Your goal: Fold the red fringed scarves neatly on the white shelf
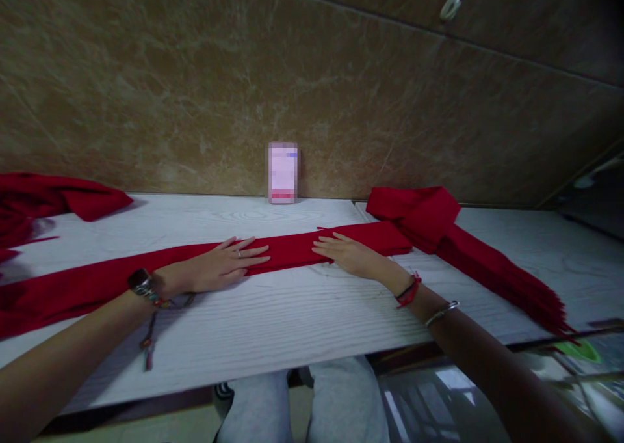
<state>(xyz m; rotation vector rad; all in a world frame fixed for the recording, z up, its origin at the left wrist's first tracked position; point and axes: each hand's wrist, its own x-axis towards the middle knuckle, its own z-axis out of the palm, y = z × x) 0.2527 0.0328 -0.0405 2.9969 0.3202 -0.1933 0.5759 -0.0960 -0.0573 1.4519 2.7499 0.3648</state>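
Note:
A long red scarf (292,251) lies folded into a narrow strip across the white wood-grain table. My left hand (221,263) rests flat on it left of centre, fingers stretched to the right. Palm down on the same strip, a little to the right, is my right hand (348,254) with its fingers extended leftward. Bare red cloth shows between the two hands. To the right, a folded-over red bundle (424,215) adjoins the strip, and a fringed red end (511,283) slants toward the front edge; whether these belong to the same scarf I cannot tell.
A phone (283,173) with a blurred screen leans upright against the brown marbled wall (195,92). More crumpled red cloth (63,199) lies at the far left of the table (273,319). A green bowl-like item (580,350) sits below the table's right side.

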